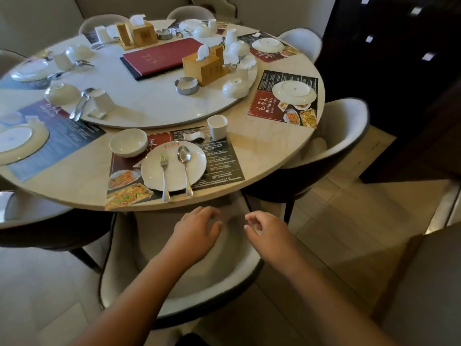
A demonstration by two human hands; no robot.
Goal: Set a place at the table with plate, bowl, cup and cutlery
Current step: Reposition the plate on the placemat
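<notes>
On the near placemat [224, 161] a white plate [173, 174] lies upright, with a fork [164, 174] and a spoon [185, 168] resting side by side on it, handles toward me. A white bowl [128, 142] stands upright at the plate's upper left. A white cup [217, 126] stands upright at the upper right, beside a small white cutlery rest [194, 136]. My left hand [197, 231] and my right hand [264, 229] hover below the table edge, over a chair back [174, 283]. Both hands hold nothing; their fingers are loosely curled.
The round table [274, 146] has a turntable [154, 101] with upturned bowls, cups, wooden boxes, ashtrays and a red menu [162, 57]. An upside-down plate [294, 92] sits on the right placemat. Chairs ring the table; a dark cabinet [399, 71] stands right.
</notes>
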